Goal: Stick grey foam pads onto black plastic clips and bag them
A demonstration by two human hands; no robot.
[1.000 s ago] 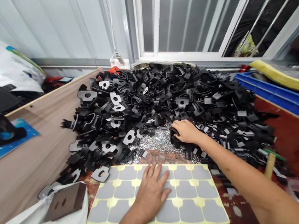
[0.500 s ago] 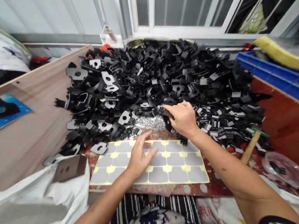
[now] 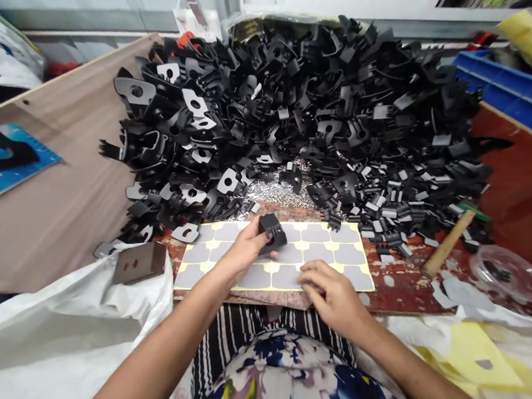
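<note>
My left hand (image 3: pixel 245 251) is closed on a small black plastic part (image 3: pixel 271 232), held just above a yellow backing sheet (image 3: pixel 347 260) of grey pads. My right hand (image 3: pixel 332 293) rests at the near edge of that sheet, fingers curled and pressed on one grey pad (image 3: pixel 286 277). Behind the sheet lies a big heap of black plastic parts (image 3: pixel 314 113), with a patch of small shiny metal bits (image 3: pixel 277 192) at its front.
A wooden board (image 3: pixel 59 200) slopes at the left with a blue mat (image 3: pixel 9 174). White bag (image 3: pixel 48 333) and a brown block (image 3: pixel 139 262) lie near left. A blue crate (image 3: pixel 514 94), wooden handle (image 3: pixel 446 245) and clear lid (image 3: pixel 508 273) are at right.
My right hand took a black part out of the heap and came back to the sheet's near edge. The part now sits in my left hand, which lifted off the sheet. View tilted down.
</note>
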